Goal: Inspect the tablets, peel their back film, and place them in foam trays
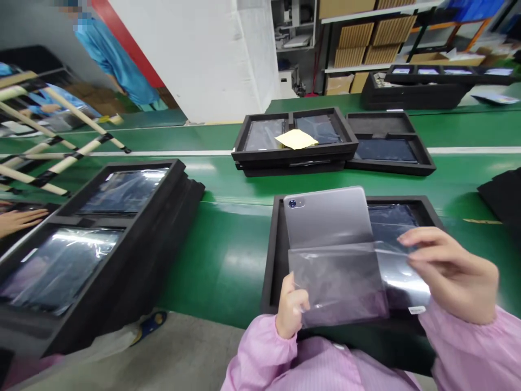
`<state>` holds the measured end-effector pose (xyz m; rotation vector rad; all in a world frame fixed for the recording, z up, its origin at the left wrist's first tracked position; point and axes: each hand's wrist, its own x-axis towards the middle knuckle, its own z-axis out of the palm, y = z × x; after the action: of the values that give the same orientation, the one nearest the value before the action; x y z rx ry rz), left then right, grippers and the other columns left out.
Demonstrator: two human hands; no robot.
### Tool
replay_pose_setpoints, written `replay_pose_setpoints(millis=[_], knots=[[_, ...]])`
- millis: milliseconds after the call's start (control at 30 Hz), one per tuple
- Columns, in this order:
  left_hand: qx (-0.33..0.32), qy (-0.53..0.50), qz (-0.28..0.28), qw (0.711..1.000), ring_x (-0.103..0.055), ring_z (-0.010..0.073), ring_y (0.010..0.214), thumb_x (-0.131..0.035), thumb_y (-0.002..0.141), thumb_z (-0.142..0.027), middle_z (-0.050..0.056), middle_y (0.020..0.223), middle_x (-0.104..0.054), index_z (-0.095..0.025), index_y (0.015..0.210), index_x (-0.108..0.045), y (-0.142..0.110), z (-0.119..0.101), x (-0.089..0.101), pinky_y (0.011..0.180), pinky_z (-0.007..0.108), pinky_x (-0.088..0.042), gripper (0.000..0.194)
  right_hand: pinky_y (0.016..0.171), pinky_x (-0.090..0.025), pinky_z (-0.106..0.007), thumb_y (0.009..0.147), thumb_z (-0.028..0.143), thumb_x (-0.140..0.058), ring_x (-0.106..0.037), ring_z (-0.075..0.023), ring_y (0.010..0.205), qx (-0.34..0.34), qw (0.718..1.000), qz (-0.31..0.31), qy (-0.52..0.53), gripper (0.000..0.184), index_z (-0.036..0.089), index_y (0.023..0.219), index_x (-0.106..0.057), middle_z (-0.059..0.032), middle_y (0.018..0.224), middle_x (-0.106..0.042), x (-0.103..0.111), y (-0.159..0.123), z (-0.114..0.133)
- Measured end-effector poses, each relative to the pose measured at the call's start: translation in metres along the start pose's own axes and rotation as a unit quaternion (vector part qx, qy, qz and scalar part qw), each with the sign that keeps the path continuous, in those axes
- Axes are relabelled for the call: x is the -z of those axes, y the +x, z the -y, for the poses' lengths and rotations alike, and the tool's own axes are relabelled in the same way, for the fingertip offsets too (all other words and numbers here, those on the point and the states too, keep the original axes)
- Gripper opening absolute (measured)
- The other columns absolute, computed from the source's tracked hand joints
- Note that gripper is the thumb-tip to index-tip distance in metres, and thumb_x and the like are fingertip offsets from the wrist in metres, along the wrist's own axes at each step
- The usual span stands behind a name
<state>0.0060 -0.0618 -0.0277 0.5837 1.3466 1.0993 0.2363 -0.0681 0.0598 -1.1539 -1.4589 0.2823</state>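
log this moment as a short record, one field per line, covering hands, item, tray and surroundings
item: grey tablet, camera side showing, lower part inside a clear sleeve
left hand: grips the sleeved tablet's lower left corner
right hand: fingers at the sleeve's loose film, grip unclear
tray beneath: black tray, another tablet in its right side
beyond: yellow paper on stacked trays
far left: another person's hand

My green bench [228, 255] bears a black tray [273, 263] at twelve o'clock from me. Stacked trays [295, 156] lie beyond it.
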Motion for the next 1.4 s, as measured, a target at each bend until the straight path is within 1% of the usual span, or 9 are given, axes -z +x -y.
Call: replay_pose_setpoints(millis=[100, 233, 433, 700, 867, 1000, 1133, 1233, 1400], knots=[[0.025, -0.009, 0.02, 0.999, -0.052, 0.0178, 0.067, -0.047, 0.034, -0.006, 0.0, 0.065, -0.063, -0.018, 0.057, -0.066, 0.001, 0.003, 0.001, 0.062, 0.026, -0.043, 0.033, 0.075, -0.059, -0.041, 0.082, 0.033, -0.071, -0.07, -0.0261, 0.086, -0.165, 0.985, -0.04, -0.027, 0.01, 0.027, 0.09, -0.071, -0.0064, 0.091, -0.073, -0.006, 0.0, -0.014], [0.062, -0.027, 0.049, 0.997, -0.052, 0.0171, 0.066, -0.046, 0.034, -0.005, -0.002, 0.058, -0.057, -0.017, 0.062, -0.066, 0.0, 0.001, -0.001, 0.059, 0.025, -0.041, 0.036, 0.081, -0.059, -0.04, 0.073, 0.047, -0.074, -0.069, -0.0269, 0.097, -0.3, 0.953, -0.037, 0.001, 0.063, 0.021, 0.128, -0.056, -0.0125, 0.113, -0.069, -0.024, -0.006, -0.028], [0.1, -0.049, 0.101, 0.989, -0.046, 0.0122, 0.056, -0.043, 0.034, -0.01, -0.004, 0.055, -0.057, -0.015, 0.074, -0.07, 0.0, -0.01, -0.004, 0.051, 0.022, -0.034, 0.049, 0.08, -0.059, -0.042, 0.072, 0.058, -0.072, -0.071, -0.0333, 0.094, -0.484, 0.857, 0.113, 0.135, 0.056, 0.018, 0.111, -0.067, -0.012, 0.101, -0.075, -0.037, -0.018, -0.013], [0.042, -0.052, 0.264, 0.962, -0.042, 0.0288, 0.137, -0.056, 0.056, -0.018, 0.007, 0.143, -0.054, -0.024, 0.137, -0.052, 0.004, -0.009, -0.003, 0.109, 0.041, -0.036, 0.081, 0.082, -0.056, -0.046, 0.077, 0.038, -0.055, -0.071, -0.0358, 0.091, -0.35, 0.916, 0.17, -0.096, 0.028, 0.02, 0.093, -0.07, -0.0094, 0.091, -0.076, -0.021, 0.031, 0.028], [0.035, -0.061, 0.33, 0.941, -0.032, 0.0347, 0.144, -0.06, 0.076, -0.043, 0.012, 0.151, -0.046, -0.021, 0.141, -0.048, -0.006, -0.025, 0.005, 0.114, 0.053, -0.032, 0.069, 0.09, -0.054, -0.049, 0.085, 0.029, -0.048, -0.073, -0.0345, 0.095, -0.292, 0.903, 0.25, -0.189, 0.043, 0.014, 0.123, -0.062, -0.0155, 0.104, -0.075, -0.058, 0.029, 0.049], [0.051, -0.067, 0.22, 0.972, -0.044, 0.0338, 0.137, -0.059, 0.081, -0.055, 0.011, 0.14, -0.058, -0.021, 0.133, -0.056, -0.003, -0.041, 0.019, 0.113, 0.051, -0.037, 0.063, 0.086, -0.059, -0.04, 0.084, 0.034, -0.051, -0.075, -0.0274, 0.091, -0.267, 0.916, 0.293, -0.053, 0.051, 0.012, 0.129, -0.06, -0.0149, 0.118, -0.072, -0.05, 0.015, 0.048], [0.074, 0.049, 0.066, 0.994, -0.048, 0.0294, 0.135, -0.064, 0.082, -0.043, 0.007, 0.136, -0.062, -0.024, 0.126, -0.06, 0.016, -0.035, 0.032, 0.111, 0.048, -0.041, 0.048, 0.094, -0.056, -0.043, 0.083, 0.04, -0.054, -0.071, -0.0299, 0.104, -0.334, 0.926, 0.13, -0.123, 0.048, 0.014, 0.123, -0.064, -0.0132, 0.113, -0.074, 0.011, 0.005, 0.009], [0.057, 0.131, 0.061, 0.988, -0.046, 0.0298, 0.138, -0.06, 0.085, -0.046, 0.01, 0.141, -0.057, -0.024, 0.132, -0.055, 0.025, -0.021, 0.033, 0.111, 0.049, -0.041, 0.051, 0.108, -0.043, -0.047, 0.086, 0.034, -0.056, -0.058, -0.0344, 0.124, -0.427, 0.846, 0.009, -0.32, 0.046, 0.012, 0.125, -0.062, -0.0165, 0.132, -0.063, 0.057, -0.002, -0.03], [-0.161, 0.294, 0.025, 0.942, -0.04, 0.0293, 0.141, -0.054, 0.086, -0.05, 0.016, 0.151, -0.042, -0.018, 0.144, -0.04, 0.022, -0.009, 0.018, 0.117, 0.046, -0.032, 0.067, 0.093, -0.052, -0.043, 0.087, 0.035, -0.059, -0.069, -0.0361, 0.103, -0.53, 0.78, 0.074, -0.326, 0.027, 0.012, 0.091, -0.072, -0.0177, 0.103, -0.074, 0.083, -0.022, -0.071]])
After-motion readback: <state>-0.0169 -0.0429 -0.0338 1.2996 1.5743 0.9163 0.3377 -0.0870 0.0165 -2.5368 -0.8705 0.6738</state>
